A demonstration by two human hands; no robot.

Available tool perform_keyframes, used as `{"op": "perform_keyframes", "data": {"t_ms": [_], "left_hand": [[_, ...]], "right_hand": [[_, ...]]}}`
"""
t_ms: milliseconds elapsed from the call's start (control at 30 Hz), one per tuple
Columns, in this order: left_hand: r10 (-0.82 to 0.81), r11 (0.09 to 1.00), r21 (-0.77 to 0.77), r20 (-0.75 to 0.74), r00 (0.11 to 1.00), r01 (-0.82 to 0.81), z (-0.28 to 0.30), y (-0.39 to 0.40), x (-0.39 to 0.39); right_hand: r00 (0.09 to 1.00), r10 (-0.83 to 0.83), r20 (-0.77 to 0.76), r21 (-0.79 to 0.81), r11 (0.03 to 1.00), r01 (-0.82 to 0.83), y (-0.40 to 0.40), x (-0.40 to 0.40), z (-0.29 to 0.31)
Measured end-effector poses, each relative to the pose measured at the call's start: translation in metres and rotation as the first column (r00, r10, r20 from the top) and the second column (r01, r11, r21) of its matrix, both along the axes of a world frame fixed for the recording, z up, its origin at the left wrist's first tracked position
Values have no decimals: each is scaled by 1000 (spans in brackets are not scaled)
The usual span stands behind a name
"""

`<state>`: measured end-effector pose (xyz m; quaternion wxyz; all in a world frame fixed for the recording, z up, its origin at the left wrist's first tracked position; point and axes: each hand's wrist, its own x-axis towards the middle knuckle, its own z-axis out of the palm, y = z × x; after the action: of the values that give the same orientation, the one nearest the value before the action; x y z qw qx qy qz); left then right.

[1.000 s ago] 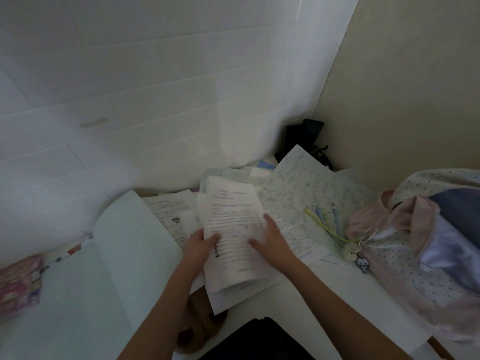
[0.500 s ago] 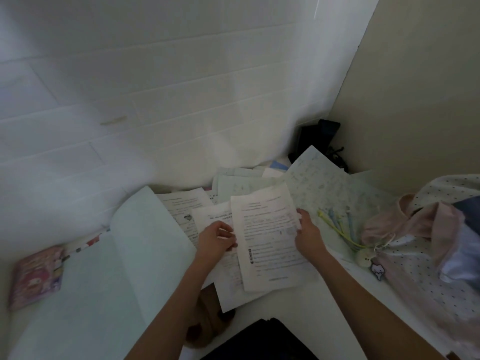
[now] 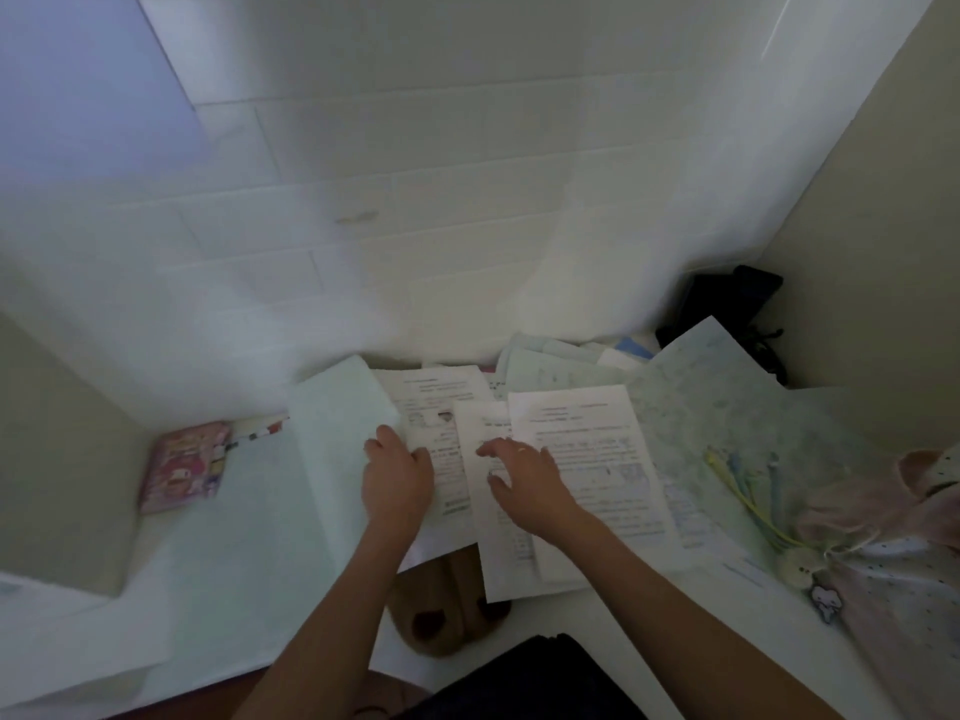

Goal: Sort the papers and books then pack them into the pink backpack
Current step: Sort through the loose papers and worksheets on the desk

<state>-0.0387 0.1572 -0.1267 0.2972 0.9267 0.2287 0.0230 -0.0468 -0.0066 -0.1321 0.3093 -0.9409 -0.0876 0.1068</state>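
Observation:
Several printed sheets overlap on the white desk. The top printed sheet (image 3: 592,459) lies flat, with a second sheet (image 3: 475,433) half under its left edge and a third sheet (image 3: 436,394) behind. My right hand (image 3: 524,480) lies palm down with spread fingers, touching the second sheet at the top sheet's left edge. My left hand (image 3: 397,480) rests on the papers beside a large pale green sheet (image 3: 332,459). A pink book (image 3: 184,467) lies at the far left. The pink dotted backpack (image 3: 904,579) sits at the right edge, partly out of frame.
A big scribbled green sheet (image 3: 727,407) spreads toward the backpack, with yellow and blue cords (image 3: 748,485) and a small charm (image 3: 823,597) on it. A black object (image 3: 727,304) fills the back corner. Tiled wall stands behind. A brown thing (image 3: 447,610) shows below the desk edge.
My right hand let go of the top printed sheet, which now lies flat, and moved left to the sheet beneath. My left hand shifted a little left. The view swung left.

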Motion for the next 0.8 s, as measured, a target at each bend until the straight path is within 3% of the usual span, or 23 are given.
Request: {"op": "perform_keyframes", "data": {"t_ms": [133, 200, 267, 333, 367, 433, 500, 533, 600, 667, 733, 800], "left_hand": [[-147, 974, -155, 139, 979, 168, 17, 2, 5], [-238, 908, -296, 219, 946, 297, 35, -10, 9], [-263, 801, -468, 287, 921, 374, 53, -27, 17], [-231, 665, -641, 311, 922, 383, 71, -44, 26], [-209, 576, -727, 311, 927, 374, 78, -51, 30], [-157, 351, -874, 300, 941, 337, 89, -61, 37], [-90, 155, -950, 260, 961, 271, 91, -65, 42], [-55, 108, -967, 228, 972, 232, 88, -65, 45], [19, 164, -975, 152, 988, 147, 79, -64, 47], [36, 391, -916, 108, 994, 86, 62, -60, 46], [-29, 626, -776, 79, 996, 80, 45, -57, 41], [-74, 767, -639, 3, 997, 59, 29, -52, 34]], "right_hand": [[988, -58, -140, 226, 970, 89, -2, -2, 10], [968, -50, -246, 363, 921, 140, 1, -2, 21], [909, 146, -391, 496, 865, 75, -1, -2, 31], [817, 285, -501, 463, 886, -25, -4, -8, 37], [806, 244, -539, 377, 926, -28, -3, -12, 38], [863, 3, -505, 288, 943, 165, 2, -15, 34], [869, -303, -391, 366, 815, 449, 3, -12, 29], [865, -394, -312, 429, 754, 498, 0, -8, 28], [865, -465, -189, 544, 684, 486, -16, -4, 28], [913, -406, -31, 459, 806, 374, -40, -8, 26], [950, -303, 79, 216, 935, 280, -59, -10, 19], [965, -262, -6, 289, 923, 253, -65, -14, 15]]}}
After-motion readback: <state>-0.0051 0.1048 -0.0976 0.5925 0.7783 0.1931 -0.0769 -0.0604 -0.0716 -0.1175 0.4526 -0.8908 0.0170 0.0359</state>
